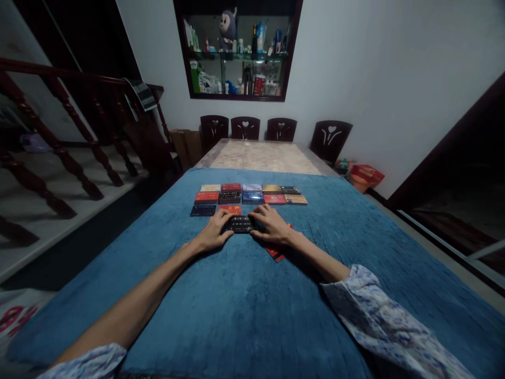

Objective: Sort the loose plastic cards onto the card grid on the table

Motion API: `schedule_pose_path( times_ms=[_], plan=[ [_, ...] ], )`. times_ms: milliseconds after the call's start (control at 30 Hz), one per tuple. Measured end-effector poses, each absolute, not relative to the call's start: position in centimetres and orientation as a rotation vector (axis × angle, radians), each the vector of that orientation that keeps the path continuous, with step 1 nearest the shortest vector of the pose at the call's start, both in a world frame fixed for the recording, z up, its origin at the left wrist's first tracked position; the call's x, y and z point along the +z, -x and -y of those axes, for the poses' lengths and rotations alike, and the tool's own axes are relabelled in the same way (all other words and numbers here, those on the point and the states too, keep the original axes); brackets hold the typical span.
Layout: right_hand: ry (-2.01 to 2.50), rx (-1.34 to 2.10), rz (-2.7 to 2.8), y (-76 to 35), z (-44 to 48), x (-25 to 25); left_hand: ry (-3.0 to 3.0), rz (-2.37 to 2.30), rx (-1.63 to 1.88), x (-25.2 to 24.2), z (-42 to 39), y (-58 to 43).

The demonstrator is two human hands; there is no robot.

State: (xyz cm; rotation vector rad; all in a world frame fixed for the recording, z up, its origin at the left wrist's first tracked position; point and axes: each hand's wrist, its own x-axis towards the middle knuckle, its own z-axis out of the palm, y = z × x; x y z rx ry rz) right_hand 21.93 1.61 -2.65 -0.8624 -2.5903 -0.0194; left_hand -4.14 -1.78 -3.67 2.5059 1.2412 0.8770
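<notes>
Between my two hands is a black card with white lettering (241, 224), low over the blue cloth. My left hand (214, 230) grips its left end, thumb at the near edge and fingers at the far edge. At the right end my right hand (271, 226) holds it the same way. Red cards (277, 251) lie partly hidden under my right hand and wrist. Just beyond the black card sits a red card with yellow marks (230, 209), and left of that a dark blue card (203, 210). Whether the black card is single or a stack, I cannot tell.
Two rows of cards in small stacks lie beyond my hands, among them a red stack (206, 198) and an orange-white one (295, 200). A blue cloth (252, 305) covers the near part of the table (264, 152). Dark chairs (245, 128) line the far end.
</notes>
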Motion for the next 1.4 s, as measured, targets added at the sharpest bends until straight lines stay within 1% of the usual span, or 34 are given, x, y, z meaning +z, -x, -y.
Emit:
schedule_pose_path(
  times_ms=[467, 733, 1133, 1400],
  plan=[
    [0.863, 0.021, 2.613, -21.9, -2.3, -1.8, -2.587, -1.412, 0.609, -1.7, 1.9, 4.2],
    [0.905, -0.072, 2.624, -20.3, -4.1, -1.3, -2.655, -1.433, 0.56, -0.6, 0.8, 5.7],
    [1.007, -0.079, 2.735, -18.0, -6.2, 2.5, -2.648, -1.512, 0.554, 0.5, -2.8, 7.3],
    [1.113, -0.119, 2.797, -16.7, -8.4, 3.9, -2.595, -1.646, 0.49, 1.3, -5.5, 7.2]
  ],
)
